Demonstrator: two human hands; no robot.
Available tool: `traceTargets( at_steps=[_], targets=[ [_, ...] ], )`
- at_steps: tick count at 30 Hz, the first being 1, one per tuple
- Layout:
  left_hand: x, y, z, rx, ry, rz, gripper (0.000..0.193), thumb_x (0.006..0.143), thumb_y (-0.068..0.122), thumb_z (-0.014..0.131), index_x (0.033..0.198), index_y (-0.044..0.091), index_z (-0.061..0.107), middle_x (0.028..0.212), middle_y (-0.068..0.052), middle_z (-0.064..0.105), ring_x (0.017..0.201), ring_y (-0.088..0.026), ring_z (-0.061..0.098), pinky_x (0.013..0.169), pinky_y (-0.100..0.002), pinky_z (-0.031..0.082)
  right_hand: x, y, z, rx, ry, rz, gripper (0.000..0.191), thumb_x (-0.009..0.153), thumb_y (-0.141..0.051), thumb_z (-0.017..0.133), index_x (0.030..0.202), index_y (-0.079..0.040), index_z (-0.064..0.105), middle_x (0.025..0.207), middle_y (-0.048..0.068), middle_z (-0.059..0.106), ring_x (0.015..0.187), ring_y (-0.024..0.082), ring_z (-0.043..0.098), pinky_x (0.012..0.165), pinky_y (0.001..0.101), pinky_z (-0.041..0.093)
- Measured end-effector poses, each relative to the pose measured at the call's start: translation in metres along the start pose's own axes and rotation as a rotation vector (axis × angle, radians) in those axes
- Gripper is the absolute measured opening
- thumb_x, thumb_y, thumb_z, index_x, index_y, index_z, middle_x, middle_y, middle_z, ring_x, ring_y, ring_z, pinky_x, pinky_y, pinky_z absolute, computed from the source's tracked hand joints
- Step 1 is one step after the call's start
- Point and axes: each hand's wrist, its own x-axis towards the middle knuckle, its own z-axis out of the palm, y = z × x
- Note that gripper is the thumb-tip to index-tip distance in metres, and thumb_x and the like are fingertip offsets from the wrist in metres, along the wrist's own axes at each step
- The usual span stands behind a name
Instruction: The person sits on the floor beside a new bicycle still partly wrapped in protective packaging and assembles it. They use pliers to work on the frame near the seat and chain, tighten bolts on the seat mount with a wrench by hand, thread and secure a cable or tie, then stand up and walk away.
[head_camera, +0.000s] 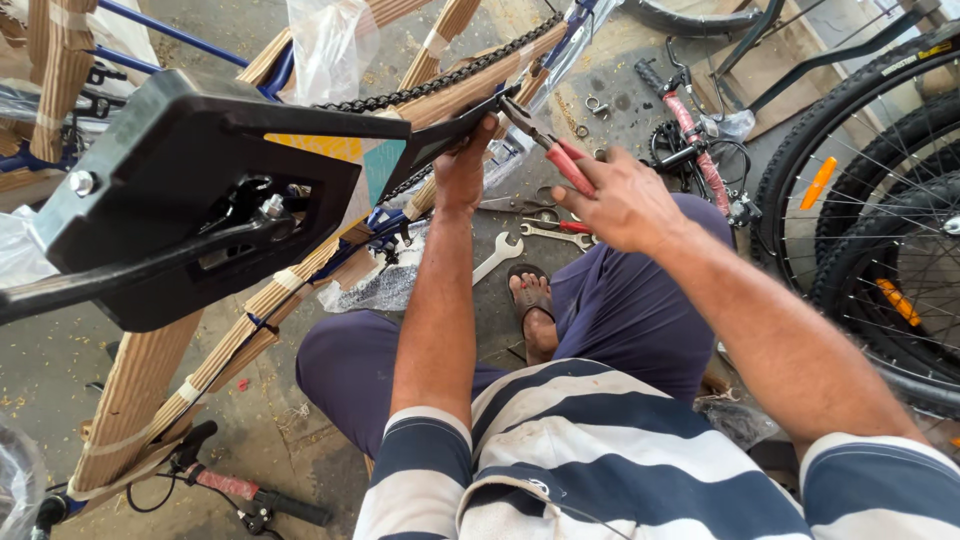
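1. Above and to the left of both sets of fingers: an upturned bicycle frame (150, 340), blue tubing wrapped in brown corrugated cardboard, fills the left half of the view, with a black chain guard (190, 190) bolted across it.
2. To the right of the fingers: spoked wheels (880, 220) with orange reflectors stand well apart from the work.
3. Just above the fingers: the chain (440, 78) runs along the upper edge of the wrapped stay, close to the narrow tail of the guard.
4. The left hand (462, 170) closes its fingers around that tail and steadies it. A firm hold here appears sound, since it keeps the guard from swinging while the tool bites.
5. The right hand (625, 205) has its fingers curled and pressed around the red handles of the pliers (545, 148), whose tips meet the guard's tail right beside the left fingertips. What exactly they pinch cannot be told.
6. Judgement: squeezing squarely, with the tips clear of the left fingers, would serve best; a slip could nip them.
7. Below the fingers, on the floor: a silver spanner (497, 257) and a second one (556, 234) lie near the sandalled foot (531, 300).
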Motion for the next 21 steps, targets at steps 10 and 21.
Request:
traceTargets(
  at_steps=[10, 21],
  targets=[
    [0.0, 0.001, -0.001, -0.003, -0.013, -0.006, 0.028, 0.091, 0.012, 0.084, 0.117, 0.007, 0.075, 0.105, 0.001, 0.074, 0.1, -0.01, 0.064, 0.092, -0.027, 0.049, 0.001, -0.009, -0.013, 0.724, -0.305, 0.26, 0.055, 0.094, -0.052, 0.063, 0.126, -0.007, 0.069, 0.104, 0.015, 0.071, 0.089, 0.029, 0.07, 0.078, 0.0463, 0.057],
    [0.001, 0.0, -0.002, 0.003, -0.009, -0.014, 0.028, 0.092, 0.01, 0.083, 0.118, 0.007, 0.074, 0.106, 0.001, 0.073, 0.099, -0.009, 0.064, 0.091, -0.025, 0.05, 0.001, -0.004, -0.006, 0.637, -0.266, 0.202, 0.06, 0.096, -0.054, 0.063, 0.136, -0.01, 0.064, 0.107, 0.015, 0.072, 0.097, 0.03, 0.07, 0.086, 0.0447, 0.059]
  ],
)
